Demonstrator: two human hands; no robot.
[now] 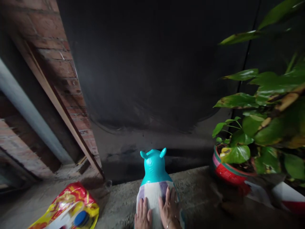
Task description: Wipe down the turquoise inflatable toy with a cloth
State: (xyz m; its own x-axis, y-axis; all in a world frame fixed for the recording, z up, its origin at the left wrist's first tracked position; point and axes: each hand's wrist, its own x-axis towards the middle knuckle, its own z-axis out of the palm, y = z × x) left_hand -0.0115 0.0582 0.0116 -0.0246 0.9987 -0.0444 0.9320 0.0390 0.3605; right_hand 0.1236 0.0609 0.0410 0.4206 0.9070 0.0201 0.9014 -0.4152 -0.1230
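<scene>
A teal plastic animal-shaped toy [154,167] with two small ears stands on the rough concrete floor [195,190] at the bottom middle, facing a dark wall. Its back is white with purple patches. My left hand [143,216] lies flat on the white back, fingers together. My right hand [169,208] rests flat beside it on the same back, a thin bracelet at the wrist. Neither hand grips anything.
A red and yellow plastic bag [69,206] with a blue lid in it lies at the lower left. A red pot [226,170] with a large leafy plant [264,111] stands at the right. A brick pillar [64,73] and grey pipe [28,111] rise at left.
</scene>
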